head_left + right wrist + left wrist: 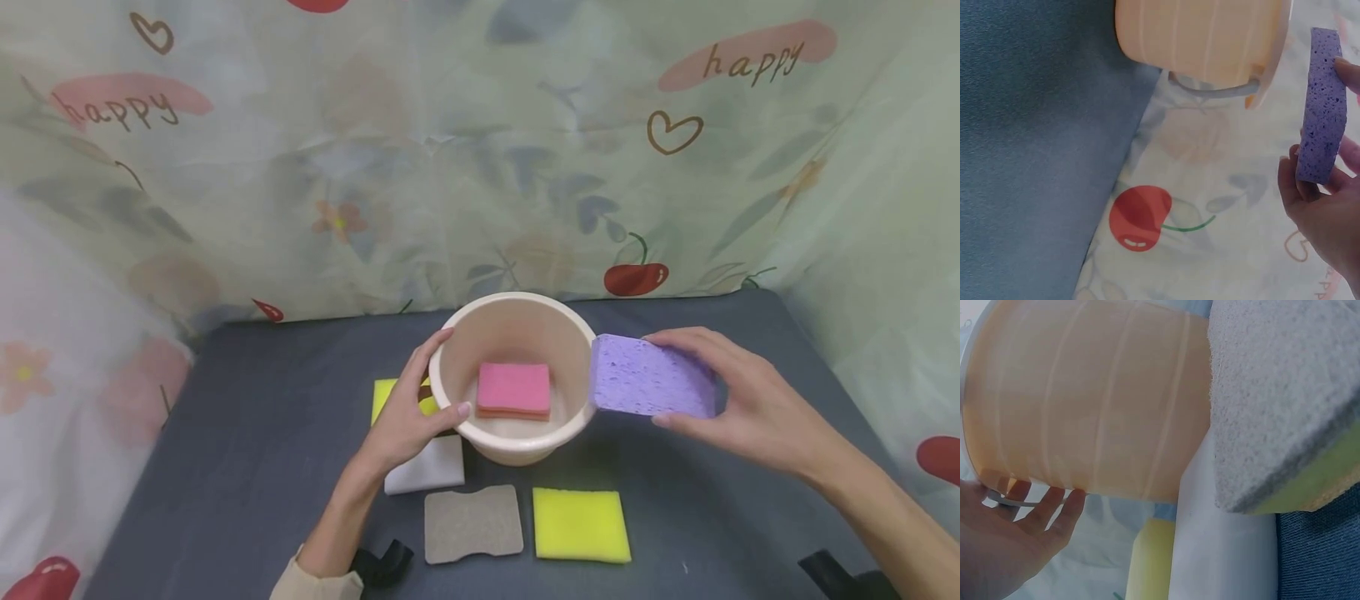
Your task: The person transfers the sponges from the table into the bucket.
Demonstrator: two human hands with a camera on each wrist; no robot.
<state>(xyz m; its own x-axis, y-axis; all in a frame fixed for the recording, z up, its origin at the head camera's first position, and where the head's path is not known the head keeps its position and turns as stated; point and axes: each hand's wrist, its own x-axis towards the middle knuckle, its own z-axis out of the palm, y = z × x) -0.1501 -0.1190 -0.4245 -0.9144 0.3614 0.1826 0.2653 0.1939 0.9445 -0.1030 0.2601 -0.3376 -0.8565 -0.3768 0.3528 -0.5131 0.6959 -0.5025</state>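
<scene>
A cream bucket (517,446) stands on the dark cloth, and a pink sponge (513,387) lies at its bottom. My left hand (408,417) grips the bucket's left rim, thumb on the near side and fingers around the outside. In the left wrist view the left hand (1016,537) is by the bucket's handle. My right hand (738,400) pinches a purple sponge (652,377) by its right end, just beside the bucket's right rim. The right wrist view shows the purple sponge (1322,106) edge-on between thumb and fingers.
In front of the bucket lie a grey scouring sponge (472,525) and a yellow sponge (582,525). A white sponge (427,467) and another yellow sponge (382,396) sit left of the bucket, partly covered by the left hand. A printed curtain (442,192) hangs behind.
</scene>
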